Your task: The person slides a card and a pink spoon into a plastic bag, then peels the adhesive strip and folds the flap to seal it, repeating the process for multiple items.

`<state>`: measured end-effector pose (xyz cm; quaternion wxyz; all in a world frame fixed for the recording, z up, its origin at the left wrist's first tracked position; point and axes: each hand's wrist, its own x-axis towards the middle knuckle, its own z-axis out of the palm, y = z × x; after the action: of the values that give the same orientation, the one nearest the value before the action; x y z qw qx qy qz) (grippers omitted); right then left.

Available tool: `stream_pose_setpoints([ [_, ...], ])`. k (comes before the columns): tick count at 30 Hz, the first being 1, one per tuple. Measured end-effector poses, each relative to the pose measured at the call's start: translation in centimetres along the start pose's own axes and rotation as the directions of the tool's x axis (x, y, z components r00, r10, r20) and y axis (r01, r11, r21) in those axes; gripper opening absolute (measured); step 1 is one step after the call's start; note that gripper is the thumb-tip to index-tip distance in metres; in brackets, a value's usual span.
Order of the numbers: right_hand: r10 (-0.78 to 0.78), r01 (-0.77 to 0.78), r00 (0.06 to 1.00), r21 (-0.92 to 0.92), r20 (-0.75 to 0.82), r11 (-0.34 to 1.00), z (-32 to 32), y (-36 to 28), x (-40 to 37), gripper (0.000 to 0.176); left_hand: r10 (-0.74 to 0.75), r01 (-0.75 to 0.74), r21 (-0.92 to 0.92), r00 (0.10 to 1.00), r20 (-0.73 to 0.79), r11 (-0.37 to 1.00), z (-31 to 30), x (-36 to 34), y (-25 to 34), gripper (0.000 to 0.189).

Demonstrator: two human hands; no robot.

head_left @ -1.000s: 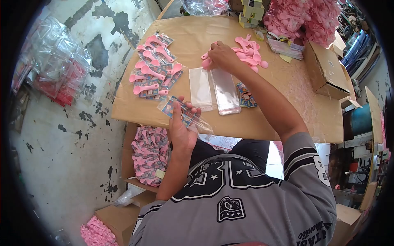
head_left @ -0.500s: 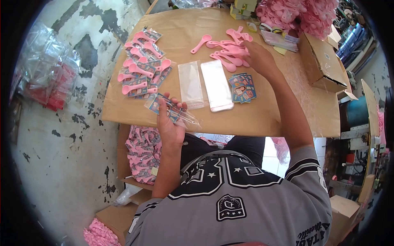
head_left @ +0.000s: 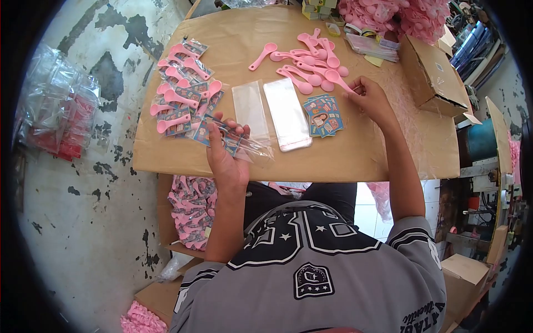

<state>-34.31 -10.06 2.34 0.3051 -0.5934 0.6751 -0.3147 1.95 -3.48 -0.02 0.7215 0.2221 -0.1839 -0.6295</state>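
My left hand [head_left: 226, 152] is closed on a clear plastic bag [head_left: 258, 151] with a blue printed card [head_left: 231, 142] inside, over the table's front edge. My right hand [head_left: 371, 100] pinches the handle end of a pink spoon [head_left: 339, 81], whose bowl lies toward the spoon pile [head_left: 311, 61]. Just left of that hand is a stack of blue cards [head_left: 323, 116]. Beside the cards lie a white stack of bags [head_left: 287, 114] and a clear flat bag [head_left: 251, 111]. Bagged cards with pink spoons [head_left: 180, 97] are heaped at the table's left.
A cardboard box [head_left: 430, 77] stands at the table's right, behind it large bags of pink spoons [head_left: 397, 19]. A plastic case [head_left: 371, 47] sits near the back. Below the table's left is a box of packed spoons [head_left: 191, 211]; clear bags [head_left: 61, 105] hang at far left.
My right hand has moved from the spoon pile down toward me, drawing one pink spoon out by its handle. The left hand still holds the bag with the card, nearly in place.
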Motion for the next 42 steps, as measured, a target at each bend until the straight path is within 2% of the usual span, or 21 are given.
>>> stream_pose_setpoints([
  [4, 0.033, -0.043, 0.998, 0.184, 0.053, 0.982, -0.5, 1.3, -1.5, 0.025, 0.003, -0.003, -0.007, 1.0, 0.02, 1.0, -0.2, 0.1, -0.1, 0.039],
  [7, -0.002, 0.012, 1.0, 0.36, -0.028, 0.933, -0.5, 2.1, -2.3, 0.021, -0.002, 0.003, 0.01, 1.0, -0.008, 1.0, 0.0, -0.3, -0.4, 0.041],
  [10, -0.042, 0.095, 0.99, 0.421, -0.135, 0.902, -0.7, -0.7, -5.4, 0.015, 0.037, -0.037, -0.003, 0.999, -0.019, 0.999, 0.0, -0.2, -0.6, 0.043],
  [13, -0.057, 0.068, 0.998, 0.434, -0.04, 0.899, 0.4, -1.4, -9.1, 0.014, 0.126, -0.127, -0.032, 0.992, -0.018, 0.991, -0.2, 0.4, -0.4, 0.044],
  [17, -0.043, -0.078, 0.981, 0.59, 0.189, 0.804, 3.8, -2.8, -13.7, 0.016, 0.176, -0.174, -0.066, 0.984, 0.029, 0.983, 1.1, 0.5, 0.1, 0.047],
  [24, -0.059, -0.224, 0.934, 0.707, 0.352, 0.67, 7.9, -5.2, -15.7, 0.019, 0.07, -0.067, -0.045, 0.994, 0.083, 0.997, 2.9, -0.6, -2.3, 0.047],
  [27, -0.11, -0.18, 0.948, 0.786, 0.3, 0.591, 8.4, -6.6, -15.7, 0.019, 0.013, -0.01, -0.026, 0.996, 0.093, 1.0, 4.0, -1.7, -3.3, 0.047],
  [30, -0.094, -0.192, 0.947, 0.774, 0.308, 0.603, 8.4, -5.9, -15.7, 0.018, -0.007, 0.009, -0.016, 0.995, 0.098, 1.0, 4.3, -1.9, -3.6, 0.048],
  [32, -0.07, -0.138, 0.966, 0.727, 0.248, 0.672, 7.9, -5.2, -15.9, 0.017, 0.011, -0.011, -0.006, 0.997, 0.074, 1.0, 4.1, -1.5, -3.4, 0.048],
  [34, -0.069, -0.098, 0.976, 0.699, 0.207, 0.709, 7.4, -4.5, -15.9, 0.016, 0.057, -0.057, -0.003, 0.992, 0.112, 0.998, 4.1, -1.0, -3.0, 0.048],
  [42, -0.067, -0.095, 0.982, 0.763, 0.179, 0.64, 7.3, -4.1, -16.0, 0.018, 0.026, -0.028, 0.006, 0.984, 0.176, 1.0, 4.7, -0.9, -3.5, 0.048],
])
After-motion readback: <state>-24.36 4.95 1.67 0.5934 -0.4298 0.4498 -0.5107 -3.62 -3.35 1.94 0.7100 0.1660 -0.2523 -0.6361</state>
